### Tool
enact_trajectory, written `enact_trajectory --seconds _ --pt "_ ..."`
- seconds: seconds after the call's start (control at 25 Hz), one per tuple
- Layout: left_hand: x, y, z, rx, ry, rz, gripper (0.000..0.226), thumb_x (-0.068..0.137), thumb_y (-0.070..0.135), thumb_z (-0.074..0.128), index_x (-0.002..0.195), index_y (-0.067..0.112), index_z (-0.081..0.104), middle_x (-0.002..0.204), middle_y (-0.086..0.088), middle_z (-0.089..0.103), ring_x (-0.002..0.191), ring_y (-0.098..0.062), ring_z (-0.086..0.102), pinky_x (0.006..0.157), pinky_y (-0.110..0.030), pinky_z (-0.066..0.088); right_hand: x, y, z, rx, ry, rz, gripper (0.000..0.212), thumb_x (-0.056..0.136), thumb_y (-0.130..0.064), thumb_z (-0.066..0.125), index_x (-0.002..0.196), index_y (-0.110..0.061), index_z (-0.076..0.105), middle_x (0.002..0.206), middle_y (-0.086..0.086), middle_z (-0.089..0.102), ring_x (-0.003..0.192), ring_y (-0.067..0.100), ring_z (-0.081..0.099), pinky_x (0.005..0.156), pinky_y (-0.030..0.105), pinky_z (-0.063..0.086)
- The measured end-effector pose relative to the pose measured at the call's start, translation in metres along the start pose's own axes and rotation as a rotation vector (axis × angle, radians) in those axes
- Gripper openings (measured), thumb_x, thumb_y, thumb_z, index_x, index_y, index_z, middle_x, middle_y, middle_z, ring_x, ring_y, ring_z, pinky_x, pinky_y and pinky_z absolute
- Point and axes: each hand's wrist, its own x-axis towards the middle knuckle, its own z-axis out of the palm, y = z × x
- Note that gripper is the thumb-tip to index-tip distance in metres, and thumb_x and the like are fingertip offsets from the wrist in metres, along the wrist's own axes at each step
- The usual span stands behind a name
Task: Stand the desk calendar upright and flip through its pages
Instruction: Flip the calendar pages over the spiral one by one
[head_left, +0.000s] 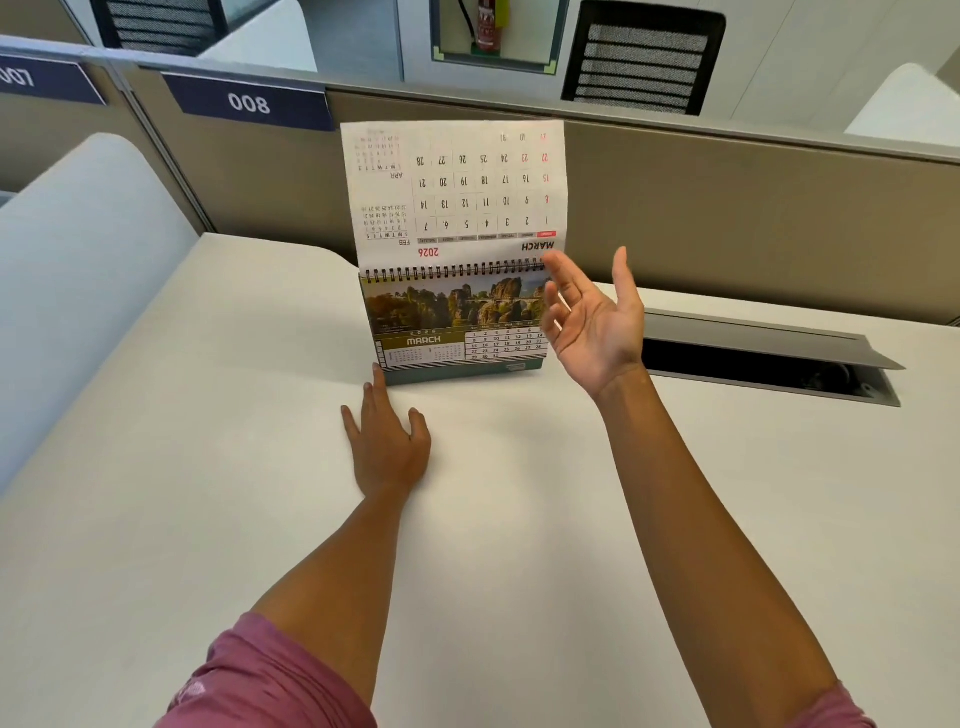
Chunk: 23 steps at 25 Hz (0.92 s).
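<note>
— White desk (519, 519), and the calendar (457, 322) standing upright on it, near the far edge by the partition (727, 197). Which page faces us?

— March, with a photo of rock cliffs and a stone bridge above the green title bar. One sheet (457, 192) is raised straight up from the spiral binding (452, 271), so its back shows: a March 2026 grid, printed upside down as seen from here.

— What's the left hand (387, 447) doing?

— Lying flat on the desk, palm down, fingers spread. A fingertip touches the calendar's lower left corner. It grips nothing.

— And the right hand (592, 322)?

— Lifted off the desk at the calendar's right edge, palm turned inward, fingers loose and uncurled. Its top fingertip is at the bottom right corner of the raised sheet, by the binding; I cannot tell whether it actually touches the paper. It isn't clasped around anything.

— Anything else nearby?

— To the right, a cable hatch (769, 358) in the desk with its grey lid propped open. On the partition, a blue plate (249, 101) reads 008. Pink sleeves show at both upper arms.
</note>
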Motion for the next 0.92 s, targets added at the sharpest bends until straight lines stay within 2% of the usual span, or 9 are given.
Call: enact_trajectory --seconds 0.12,0.2,0.36,0.48,0.6,0.68,0.92 --pt "-0.001 0.002 -0.002 -0.014 -0.003 -0.020 0.069 0.096 0.025 0.049 0.156 0.024 0.015 0.159 -0.002 0.031 0.151 -0.024 0.015 0.125 -0.045 0.001 0.003 0.007 -0.015 -0.058 0.169 -0.056 0.050 0.097 -0.049 0.044 0.130 -0.014 0.059 0.113 -0.003 0.070 0.080 0.007 0.063 0.062 0.017 0.050" --pt "-0.001 0.003 -0.002 -0.014 -0.004 -0.022 0.069 0.096 0.025 0.049 0.156 0.024 0.015 0.159 -0.002 0.031 0.151 -0.024 0.015 0.125 -0.045 0.001 0.005 0.016 -0.026 -0.194 0.331 -0.084 0.038 0.098 -0.037 0.049 0.128 -0.016 0.060 0.113 -0.005 0.069 0.092 0.009 0.062 0.069 0.018 0.049" --pt "0.001 0.000 0.000 -0.005 0.005 -0.006 0.069 0.096 0.026 0.049 0.156 0.023 0.016 0.159 -0.002 0.032 0.150 -0.022 0.019 0.125 -0.044 0.001 0.010 0.041 -0.046 -0.580 0.512 -0.081 0.036 0.099 -0.024 0.053 0.134 -0.016 0.052 0.133 0.003 0.058 0.113 0.016 0.056 0.089 0.028 0.047" --pt "0.000 0.002 0.000 -0.008 0.002 -0.015 0.069 0.096 0.026 0.050 0.156 0.023 0.016 0.159 -0.002 0.032 0.151 -0.024 0.017 0.125 -0.044 0.001 0.011 0.056 -0.051 -0.827 0.531 -0.015 0.044 0.099 -0.021 0.053 0.142 -0.018 0.042 0.148 0.005 0.045 0.133 0.025 0.044 0.105 0.039 0.039" --pt "-0.001 0.004 -0.002 -0.002 -0.005 -0.043 0.069 0.096 0.026 0.050 0.156 0.024 0.016 0.160 -0.002 0.030 0.151 -0.026 0.013 0.125 -0.045 0.002 0.011 0.066 -0.055 -0.995 0.486 0.065 0.057 0.096 -0.025 0.058 0.147 -0.020 0.034 0.155 0.005 0.035 0.140 0.029 0.036 0.109 0.045 0.036" --pt "-0.001 0.004 -0.002 0.004 -0.006 -0.047 0.069 0.097 0.027 0.050 0.156 0.024 0.016 0.160 -0.002 0.030 0.151 -0.026 0.014 0.125 -0.045 0.002 0.009 0.069 -0.055 -1.073 0.460 0.050 0.061 0.094 -0.027 0.061 0.148 -0.021 0.033 0.157 0.006 0.032 0.141 0.029 0.034 0.110 0.047 0.036" --pt "0.000 0.003 -0.001 0.002 -0.013 -0.043 0.069 0.096 0.028 0.050 0.156 0.025 0.015 0.160 -0.001 0.030 0.151 -0.025 0.015 0.125 -0.045 0.002 0.001 0.076 -0.050 -1.069 0.529 -0.078 0.051 0.094 -0.022 0.061 0.142 -0.021 0.045 0.153 0.007 0.040 0.138 0.029 0.039 0.108 0.046 0.040"
